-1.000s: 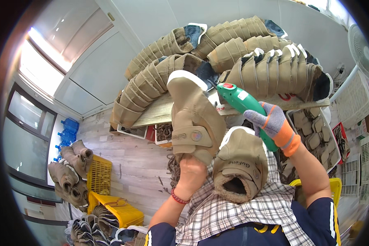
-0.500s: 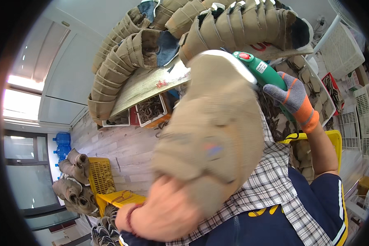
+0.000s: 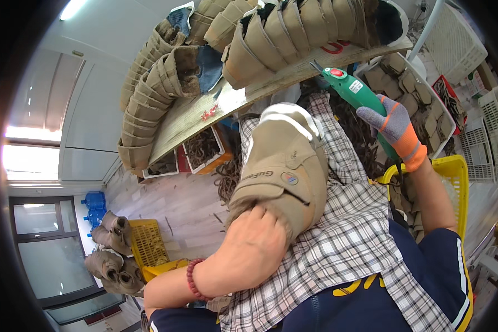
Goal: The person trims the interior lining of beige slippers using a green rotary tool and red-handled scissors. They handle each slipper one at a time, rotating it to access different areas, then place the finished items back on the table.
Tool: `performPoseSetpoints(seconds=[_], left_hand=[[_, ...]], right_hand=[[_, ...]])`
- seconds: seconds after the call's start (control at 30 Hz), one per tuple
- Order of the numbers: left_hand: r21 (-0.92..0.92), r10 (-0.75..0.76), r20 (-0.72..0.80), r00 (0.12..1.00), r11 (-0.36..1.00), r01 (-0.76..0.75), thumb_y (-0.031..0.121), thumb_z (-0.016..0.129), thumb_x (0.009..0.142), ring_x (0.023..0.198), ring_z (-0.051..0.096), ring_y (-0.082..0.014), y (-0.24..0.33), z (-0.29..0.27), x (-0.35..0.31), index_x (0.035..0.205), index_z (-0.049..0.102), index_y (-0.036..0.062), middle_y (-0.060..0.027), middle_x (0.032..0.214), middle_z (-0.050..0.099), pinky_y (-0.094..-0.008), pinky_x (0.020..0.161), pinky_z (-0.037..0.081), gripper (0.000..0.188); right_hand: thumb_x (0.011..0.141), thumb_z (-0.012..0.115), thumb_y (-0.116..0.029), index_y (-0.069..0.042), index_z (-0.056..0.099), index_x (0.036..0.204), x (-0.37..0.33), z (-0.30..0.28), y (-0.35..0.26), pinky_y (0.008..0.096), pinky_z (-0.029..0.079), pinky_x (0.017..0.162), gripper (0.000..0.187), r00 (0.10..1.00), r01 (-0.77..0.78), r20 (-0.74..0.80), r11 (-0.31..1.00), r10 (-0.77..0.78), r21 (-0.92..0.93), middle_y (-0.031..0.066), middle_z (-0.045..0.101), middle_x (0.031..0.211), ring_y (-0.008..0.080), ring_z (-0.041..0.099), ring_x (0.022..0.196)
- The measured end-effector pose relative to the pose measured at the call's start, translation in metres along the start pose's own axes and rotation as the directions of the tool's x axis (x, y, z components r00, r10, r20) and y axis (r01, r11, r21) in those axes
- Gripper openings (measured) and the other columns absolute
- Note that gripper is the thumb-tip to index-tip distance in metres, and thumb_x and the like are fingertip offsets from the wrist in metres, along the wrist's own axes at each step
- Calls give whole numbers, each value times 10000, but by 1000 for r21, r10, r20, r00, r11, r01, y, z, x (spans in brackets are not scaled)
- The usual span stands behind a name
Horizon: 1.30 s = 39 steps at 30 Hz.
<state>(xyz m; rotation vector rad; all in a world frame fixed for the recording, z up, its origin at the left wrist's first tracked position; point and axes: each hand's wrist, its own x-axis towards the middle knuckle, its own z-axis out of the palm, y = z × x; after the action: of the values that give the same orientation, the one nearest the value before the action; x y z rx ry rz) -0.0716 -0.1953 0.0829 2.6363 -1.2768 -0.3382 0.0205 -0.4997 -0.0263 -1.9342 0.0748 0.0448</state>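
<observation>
My left hand, bare with a red bead bracelet, has its fingers tucked into the opening of a khaki shoe upper. The upper has a white edge at its toe, a strap and a small round badge, and hangs in front of my checked apron. A green hand-held power tool with a red switch is in my right hand, which wears a grey and orange glove. The tool's thin metal tip points up and left, apart from the upper.
Rows of nested khaki uppers line a wooden bench ahead. A white bin of cut pieces and a yellow crate stand at the right. Finished-looking shoes lie by a yellow basket at the left.
The upper, blurred and larger before, has moved down and away from the tool, so its toe no longer touches or overlaps the tip. My right hand keeps its hold on the tool.
</observation>
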Motion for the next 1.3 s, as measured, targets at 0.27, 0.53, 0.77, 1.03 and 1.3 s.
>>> performPoseSetpoints(seconds=[0.27,0.53,0.77,1.03,1.3], left_hand=[[160,-76,-121,990,983,94,89,552,687,659,553,-214,10,37,19,728,527,44,-93,713,522,-316,539,461,65],[103,-71,-196,978,990,93,73,622,691,629,552,-251,17,41,13,764,515,17,-110,724,506,-348,530,450,142],[76,31,131,991,996,-41,91,566,662,655,563,-261,-23,34,-34,761,585,21,-122,771,564,-351,613,456,123],[176,-83,-428,900,969,173,3,582,612,674,568,-287,-21,3,-44,914,662,23,-141,833,593,-381,587,446,313],[226,-271,-725,633,775,590,-43,533,679,885,483,-360,-214,30,-34,746,564,-6,-165,846,504,-431,790,383,82]], right_hand=[[794,725,-433,-22,604,935,-4,7,3,215,382,468,451,1000,10,16,999,-10,41,-18,508,587,49,467,491],[782,742,-411,-32,611,928,-12,-4,6,215,380,472,427,999,-22,-23,999,23,43,-20,514,592,47,461,495],[788,738,-392,-31,616,918,-10,-6,20,234,370,468,403,999,7,-52,999,-5,40,-14,508,583,62,459,491],[803,725,-350,-28,606,894,-19,-5,21,240,371,466,355,996,-35,-82,997,41,73,-18,509,577,64,468,489],[794,734,-297,-15,601,901,-12,5,20,250,397,467,330,989,-67,-123,990,83,123,1,550,617,77,505,491]])
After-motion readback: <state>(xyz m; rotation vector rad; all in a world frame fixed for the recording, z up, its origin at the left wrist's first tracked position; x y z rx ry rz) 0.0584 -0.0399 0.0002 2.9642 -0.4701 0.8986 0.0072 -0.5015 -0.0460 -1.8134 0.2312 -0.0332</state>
